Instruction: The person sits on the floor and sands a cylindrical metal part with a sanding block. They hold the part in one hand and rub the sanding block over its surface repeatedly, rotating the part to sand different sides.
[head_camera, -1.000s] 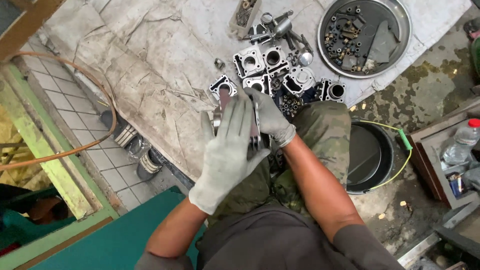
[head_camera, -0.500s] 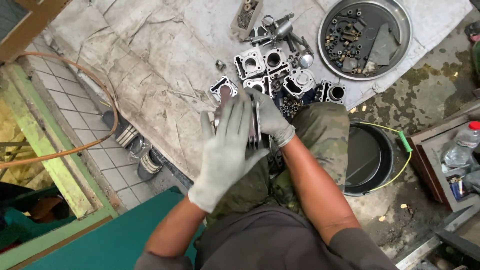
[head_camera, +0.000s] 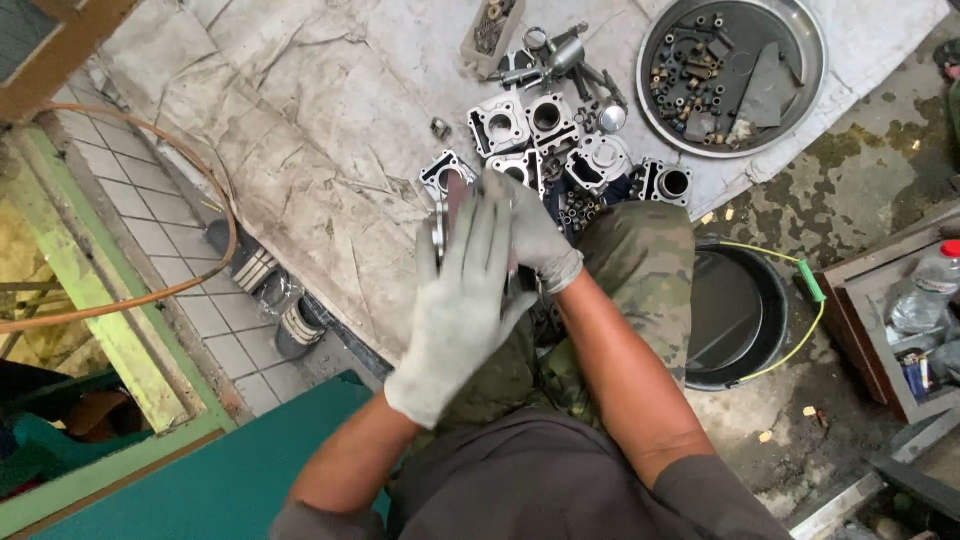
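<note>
Both my hands wear grey work gloves. My left hand lies flat with spread fingers over a grey metal part, of which only a thin edge shows beside the index finger. My right hand grips the same part from the far side, fingers curled round it. The hands are held above my knee in camouflage trousers. Just beyond them several grey engine cylinder blocks lie on a dirty white cloth.
A round metal tray with bolts and scraps sits at the upper right. A black bucket with a green handle stands by my right leg. A wooden box with a plastic bottle is far right. Sandals and an orange hose lie left.
</note>
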